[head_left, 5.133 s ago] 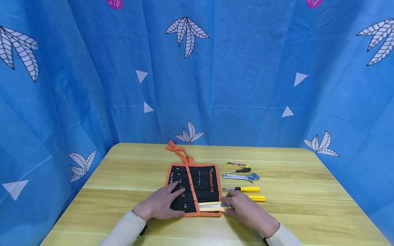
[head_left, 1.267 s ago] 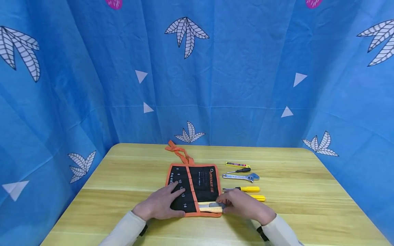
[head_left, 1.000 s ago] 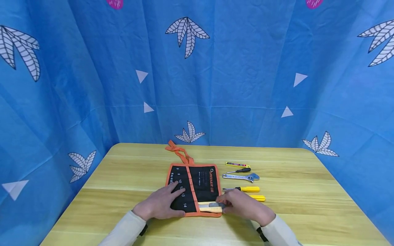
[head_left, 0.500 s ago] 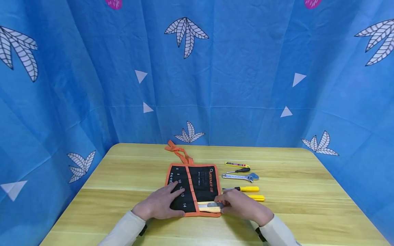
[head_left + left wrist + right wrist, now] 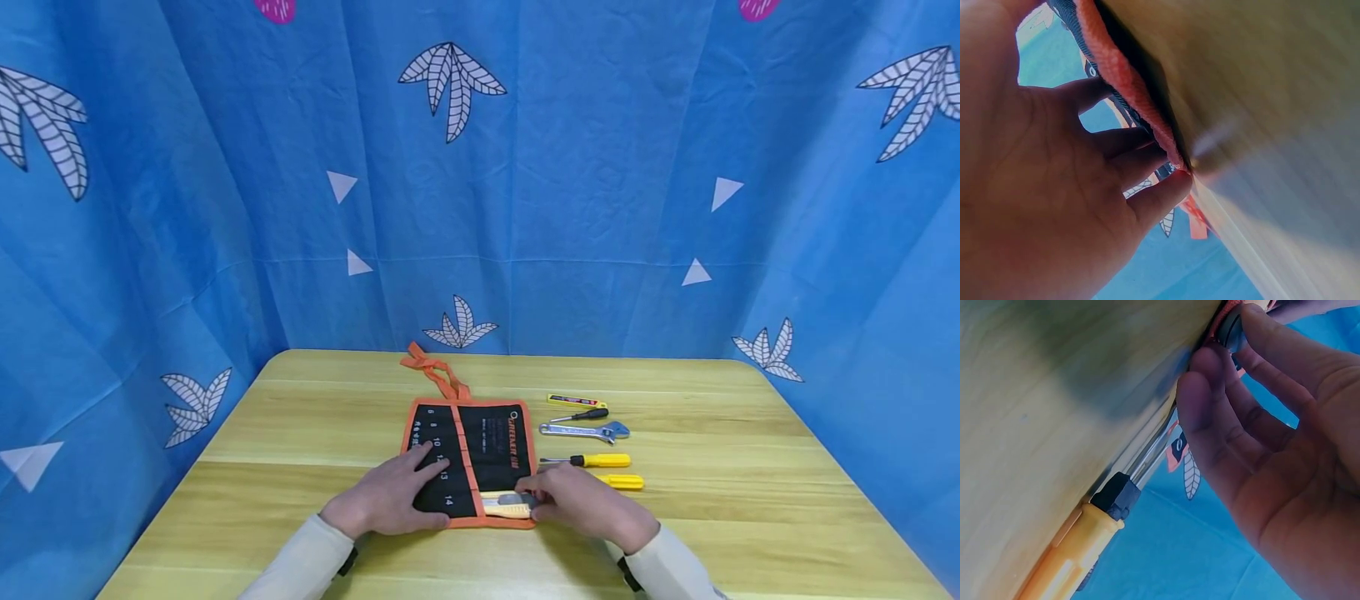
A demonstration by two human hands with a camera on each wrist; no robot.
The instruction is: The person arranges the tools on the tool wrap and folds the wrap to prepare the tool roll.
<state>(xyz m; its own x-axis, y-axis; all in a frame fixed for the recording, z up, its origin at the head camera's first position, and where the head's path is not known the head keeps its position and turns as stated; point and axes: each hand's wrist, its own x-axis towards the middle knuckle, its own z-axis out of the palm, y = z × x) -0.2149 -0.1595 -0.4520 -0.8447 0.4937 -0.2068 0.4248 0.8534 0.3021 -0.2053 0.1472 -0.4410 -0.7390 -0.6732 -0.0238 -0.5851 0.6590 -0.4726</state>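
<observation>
The right hand (image 5: 573, 500) has a narrow pinch, thumb and bent fingertips closed on the near end of a pale yellow utility knife (image 5: 512, 511). From that pinch the knife lies leftward across the tool pouch (image 5: 487, 467), its other end meeting the orange band (image 5: 465, 457); it seems to enter a pocket there, though how deep cannot be told. Left of the pinch, the left hand (image 5: 393, 493) lies with fingers spread on the pouch, gripping no tool, its thumb by the near edge. To seat the knife well, I would push along its length, level and square to the band, so the pocket mouth does not ruck, and press firmly with the left hand so the cloth cannot slide. Fingers are best kept behind the body, away from any blade. Just beyond the grip lie 2 yellow-handled tools: a screwdriver (image 5: 606, 460) and a yellow handle (image 5: 624, 482) partly hidden by the right hand; farther off are an adjustable wrench (image 5: 588, 430), a black-handled screwdriver (image 5: 591, 414) and a flat yellow item (image 5: 575, 401). Under everything is a pale wood-grain table (image 5: 735, 500); past its far edge hangs a blue leaf-printed curtain (image 5: 600, 192).
</observation>
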